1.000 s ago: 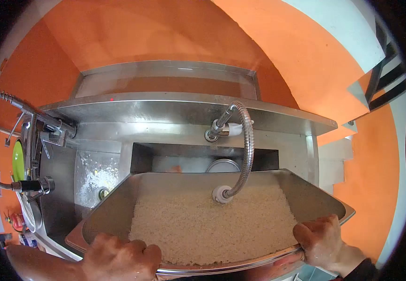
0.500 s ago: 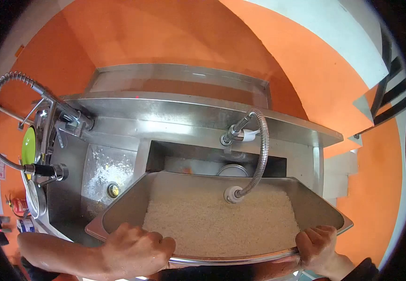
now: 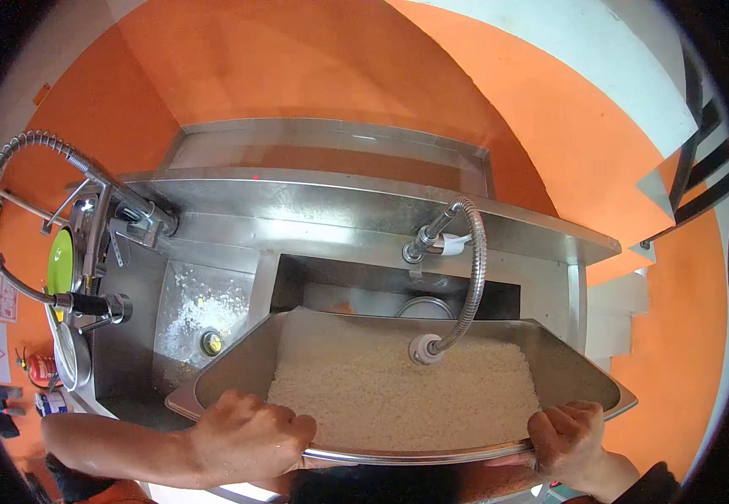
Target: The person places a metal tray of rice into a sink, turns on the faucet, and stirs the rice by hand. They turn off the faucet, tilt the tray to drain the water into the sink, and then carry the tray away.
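Note:
A long steel pan [image 3: 574, 370] spans the lower middle of the view, partly over the sink edge. Wet-looking white grains, like rice, [image 3: 398, 395] lie in it. My left hand [image 3: 251, 437] is closed round its near rim at the left, knuckles up. Near the right corner, my right hand [image 3: 568, 435] grips the same rim. The round end of a flexible faucet hose [image 3: 426, 349] hangs above the grains.
Behind the pan is a sink basin [image 3: 322, 290] with a round metal object [image 3: 425, 309]. White bits lie in the left basin [image 3: 163, 336] around its drain. A spring faucet [image 3: 87, 305], green plate [image 3: 61, 265] and fire extinguisher [image 3: 41, 368] are at left.
The sink, faucets and wall have shifted slightly right in view. The pan's left end sits a little further right and lower. Both hands keep their hold on the rim.

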